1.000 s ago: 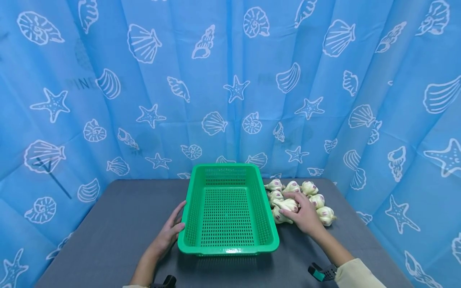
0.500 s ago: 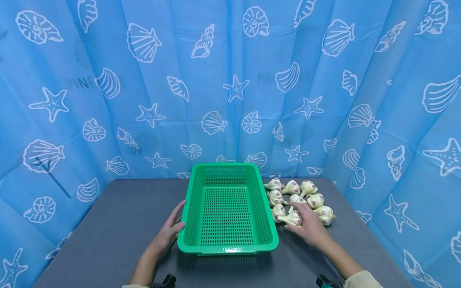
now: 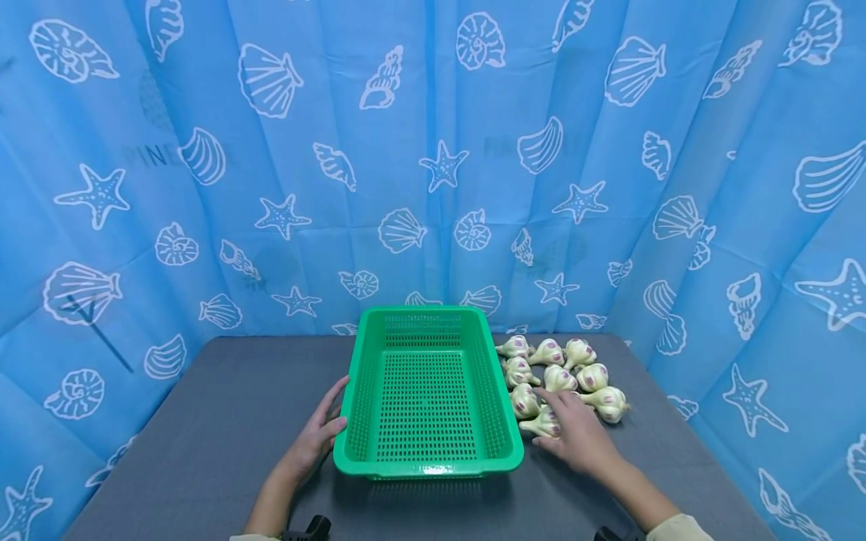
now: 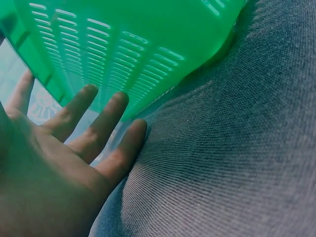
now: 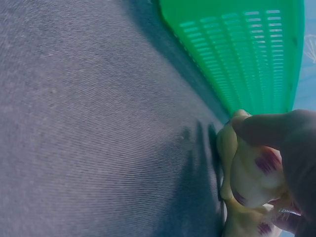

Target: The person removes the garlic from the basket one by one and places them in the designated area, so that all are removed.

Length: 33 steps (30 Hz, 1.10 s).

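Garlic bulb (image 3: 545, 425) (image 5: 252, 173) lies under the fingers of the right hand (image 3: 575, 436), just beside the right wall of the green basket (image 3: 504, 443) on the grey surface (image 3: 203, 436). In the right wrist view the thumb (image 5: 266, 129) curls over the pale, purple-streaked bulb, so the grip of this hand is closed around it; the bulb looks to be resting on the surface. The right forearm comes in from the lower right, with a pale sleeve cuff (image 3: 679, 528) at the frame's bottom edge.

The left hand (image 3: 318, 436) (image 4: 54, 168) lies flat against the basket's left wall near its front corner, fingers (image 4: 106, 126) straight and a little spread, the fingertips touching the slotted green plastic while the little finger's side rests on the surface. Its grip is relaxed and holds nothing. The left forearm runs in from the bottom edge.

The basket is rectangular with perforated floor and walls, stands upright at the middle of the surface, and has nothing in it.

Beyond the held bulb, seven more garlic bulbs (image 3: 568, 368) lie in a loose cluster to the right of the basket, several touching one another, which makes eight in all. One basket is in view.

A blue curtain (image 3: 433, 150) printed with white shells and starfish hangs behind and on both sides of the surface.
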Motion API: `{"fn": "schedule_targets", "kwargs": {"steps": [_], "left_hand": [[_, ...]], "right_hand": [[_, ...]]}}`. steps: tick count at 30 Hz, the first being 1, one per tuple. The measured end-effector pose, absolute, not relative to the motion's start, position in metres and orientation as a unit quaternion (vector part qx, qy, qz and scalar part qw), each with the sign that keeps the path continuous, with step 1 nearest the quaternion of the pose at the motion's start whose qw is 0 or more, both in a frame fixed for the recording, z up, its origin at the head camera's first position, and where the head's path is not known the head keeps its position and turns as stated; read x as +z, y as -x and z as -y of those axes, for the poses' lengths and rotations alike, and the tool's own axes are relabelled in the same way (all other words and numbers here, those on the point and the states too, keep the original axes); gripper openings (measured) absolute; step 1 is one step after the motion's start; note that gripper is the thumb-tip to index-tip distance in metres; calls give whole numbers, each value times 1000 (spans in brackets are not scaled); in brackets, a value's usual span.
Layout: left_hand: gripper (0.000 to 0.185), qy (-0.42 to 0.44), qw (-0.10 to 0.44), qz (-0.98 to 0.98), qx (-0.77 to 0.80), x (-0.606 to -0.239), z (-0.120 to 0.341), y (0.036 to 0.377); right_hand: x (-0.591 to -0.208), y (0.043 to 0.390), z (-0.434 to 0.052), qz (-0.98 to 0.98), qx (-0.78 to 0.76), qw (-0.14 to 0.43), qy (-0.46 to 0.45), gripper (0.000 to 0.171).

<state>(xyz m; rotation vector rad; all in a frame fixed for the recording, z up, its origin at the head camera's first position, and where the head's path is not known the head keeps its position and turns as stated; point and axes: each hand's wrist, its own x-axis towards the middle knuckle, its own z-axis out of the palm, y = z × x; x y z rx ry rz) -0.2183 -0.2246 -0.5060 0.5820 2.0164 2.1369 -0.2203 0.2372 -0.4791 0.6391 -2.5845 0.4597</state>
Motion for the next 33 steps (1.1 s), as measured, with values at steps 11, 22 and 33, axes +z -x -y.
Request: {"fn": "schedule_targets", "kwargs": {"steps": [11,22,33], "left_hand": [[66,-194,76,-672,710,-507,225,218],[66,-194,84,-667,715,-506,223,218],[66,-165,79,-668,721,-509,224,214]], "right_hand": [[-486,215,-235,950,135,179,-216,92],[-483,211,-236,956,142,159,-200,91],[-483,208,-238,934,198,200,-222,79]]}}
